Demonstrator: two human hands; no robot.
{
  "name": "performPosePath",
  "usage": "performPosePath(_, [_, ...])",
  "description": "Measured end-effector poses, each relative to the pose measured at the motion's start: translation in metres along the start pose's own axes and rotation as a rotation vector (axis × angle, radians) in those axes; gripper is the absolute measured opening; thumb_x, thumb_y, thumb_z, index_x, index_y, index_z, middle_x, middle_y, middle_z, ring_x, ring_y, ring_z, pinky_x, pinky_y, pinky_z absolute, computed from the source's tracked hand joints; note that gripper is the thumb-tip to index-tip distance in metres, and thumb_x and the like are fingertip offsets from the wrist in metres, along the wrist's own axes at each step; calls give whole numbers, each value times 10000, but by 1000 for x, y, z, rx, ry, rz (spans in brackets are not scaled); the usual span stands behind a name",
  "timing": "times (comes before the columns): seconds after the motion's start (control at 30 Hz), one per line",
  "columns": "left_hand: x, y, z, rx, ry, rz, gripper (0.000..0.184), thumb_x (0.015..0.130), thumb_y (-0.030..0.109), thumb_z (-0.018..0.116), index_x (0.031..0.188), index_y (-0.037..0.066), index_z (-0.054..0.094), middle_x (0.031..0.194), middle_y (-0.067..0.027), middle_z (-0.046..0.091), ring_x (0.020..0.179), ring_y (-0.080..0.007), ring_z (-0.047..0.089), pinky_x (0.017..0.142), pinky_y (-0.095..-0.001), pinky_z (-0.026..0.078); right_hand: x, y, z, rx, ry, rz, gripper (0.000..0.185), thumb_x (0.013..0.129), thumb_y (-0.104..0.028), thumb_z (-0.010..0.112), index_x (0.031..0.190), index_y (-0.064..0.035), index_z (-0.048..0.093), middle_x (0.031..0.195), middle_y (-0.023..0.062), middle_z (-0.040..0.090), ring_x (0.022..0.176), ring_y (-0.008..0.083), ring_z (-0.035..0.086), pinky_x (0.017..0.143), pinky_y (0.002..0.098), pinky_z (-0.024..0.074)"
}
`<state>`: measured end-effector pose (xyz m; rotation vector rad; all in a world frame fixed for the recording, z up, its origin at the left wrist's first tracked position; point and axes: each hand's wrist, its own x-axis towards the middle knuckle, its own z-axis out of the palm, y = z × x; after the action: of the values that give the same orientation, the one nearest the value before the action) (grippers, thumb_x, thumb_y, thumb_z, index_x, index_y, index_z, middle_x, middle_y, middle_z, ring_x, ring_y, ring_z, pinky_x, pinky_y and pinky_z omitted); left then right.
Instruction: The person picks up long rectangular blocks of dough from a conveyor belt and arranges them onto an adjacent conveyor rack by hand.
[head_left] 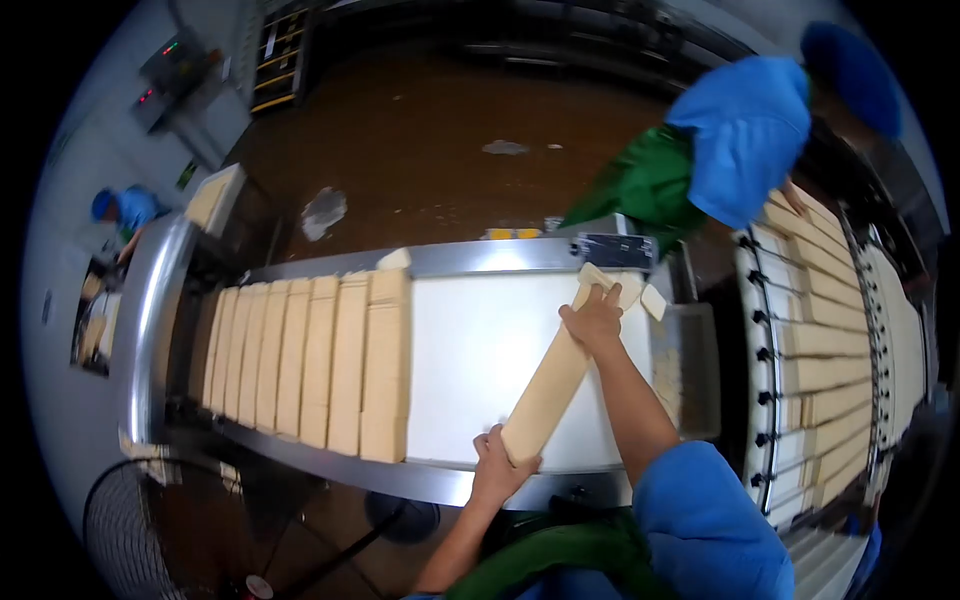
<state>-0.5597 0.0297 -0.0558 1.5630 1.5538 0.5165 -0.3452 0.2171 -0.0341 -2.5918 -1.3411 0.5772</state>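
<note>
Head camera shows me the long pale slab [548, 395] lying slantwise over the white belt [455, 365], its long axis running from my left hand [500, 472] at the near end to my right hand [598, 320] near the far end. I have the fingers of both hands closed around it. The row of upright slabs [320, 360] lies off to the left, set more squarely across the belt (my left hand is the nearer one).
</note>
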Motion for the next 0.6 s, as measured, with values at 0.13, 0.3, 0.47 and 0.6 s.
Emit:
performPosePath(0.13, [5,38,46,237,-132,-86,820,686,243,762,1284,-19,266,1182,-285,353,898,-497,535,783,-523,479,-13,85,-24,136,153,81,927,666,-431,708,1385,-29,284,1488,259,100,1197,456,421,990,462,392])
performPosePath(0.3, [-5,77,91,200,65,338,756,678,109,745,1289,-14,318,1204,-280,348,1022,-467,481,871,-465,447,-51,201,-80,505,320,290,796,714,-339,670,1297,17,262,1286,268,316,1127,472,443,941,498,414])
performPosePath(0.47, [-37,168,152,122,-126,679,725,656,50,744,1305,72,420,1263,-243,349,1141,-440,415,927,-436,416,-132,376,-154,586,743,495,731,759,-340,659,1279,2,277,1246,296,355,1088,467,486,936,491,422])
performPosePath(0.6, [-78,190,221,35,-225,1323,575,716,101,718,1252,113,510,1191,-217,447,1097,-378,482,834,-403,482,-223,481,-222,847,681,809,715,758,-382,640,1231,83,375,1143,325,453,1050,447,513,884,469,472])
